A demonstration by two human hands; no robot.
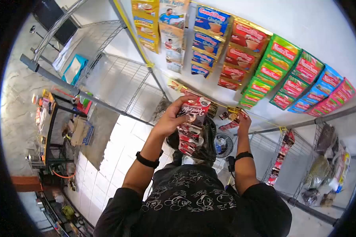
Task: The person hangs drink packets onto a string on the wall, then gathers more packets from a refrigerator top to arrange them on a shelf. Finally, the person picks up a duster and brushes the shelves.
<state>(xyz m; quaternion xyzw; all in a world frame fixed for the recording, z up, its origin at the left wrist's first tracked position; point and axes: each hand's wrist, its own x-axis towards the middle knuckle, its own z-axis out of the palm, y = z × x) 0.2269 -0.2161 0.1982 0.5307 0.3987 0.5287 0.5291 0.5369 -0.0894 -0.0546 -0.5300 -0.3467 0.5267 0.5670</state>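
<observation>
My left hand (173, 117) is closed round the top of a hanging strip of red and brown coffee sachets (192, 130), thumb across the front packet. To the right, my right hand (244, 121) pinches a smaller dark brown, gold and red sachet strip (230, 117), partly hidden by the fingers. A thin yellow string (261, 121) runs just behind this hand. Between and behind the hands, more red and yellow sachets (180, 87) lie along the string. Below the left strip is a black plastic bag (205, 148).
Sachet strips hang on the white wall ahead, including blue packets (209, 39) and green packets (271, 71). Wire shelf racks with grey poles (95, 98) stand on the left and right. A dark round basket (224, 144) sits below my right hand. Another sachet strip (280, 158) hangs at right.
</observation>
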